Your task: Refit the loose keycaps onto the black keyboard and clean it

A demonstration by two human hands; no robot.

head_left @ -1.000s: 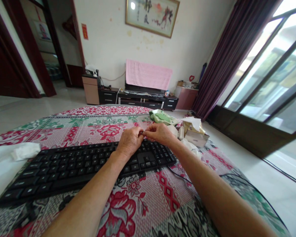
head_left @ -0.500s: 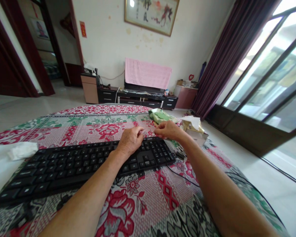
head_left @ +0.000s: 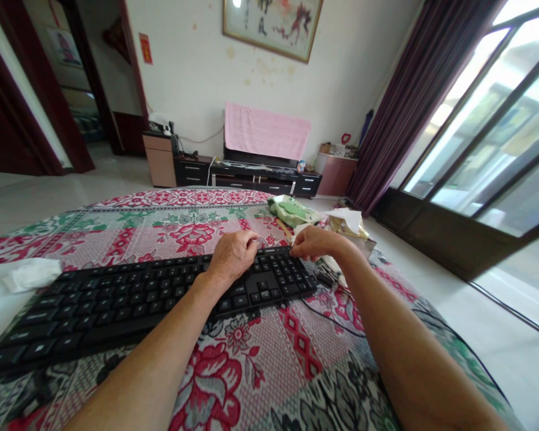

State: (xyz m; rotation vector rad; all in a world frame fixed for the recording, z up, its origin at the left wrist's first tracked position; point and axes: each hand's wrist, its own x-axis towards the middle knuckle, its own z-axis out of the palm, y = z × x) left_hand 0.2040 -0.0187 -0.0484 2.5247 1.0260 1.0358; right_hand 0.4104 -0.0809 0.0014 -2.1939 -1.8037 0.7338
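Note:
A black keyboard (head_left: 130, 305) lies across the patterned tablecloth (head_left: 206, 383), its number pad to the right. My left hand (head_left: 234, 254) is over the keyboard's far edge, left of the number pad, fingers curled and thumb against the index finger. Whatever it may hold is hidden behind the hand. At the far right corner of the keyboard, my right hand (head_left: 317, 242) is closed in a pinch, fingertips close to the edge. I cannot make out anything between those fingers. A black cable (head_left: 332, 323) runs rightward from under the keyboard.
Beyond my right hand are a green wipes packet (head_left: 294, 211) and a tissue box (head_left: 350, 224). A small dark object (head_left: 326, 279) lies right of the keyboard. Crumpled white tissue (head_left: 33, 275) sits at the left. A TV cabinet (head_left: 251, 176) stands past the table.
My right hand has moved slightly right and nearer, from beyond the keyboard's far edge to its right corner. My left hand stays in about the same place over the keyboard.

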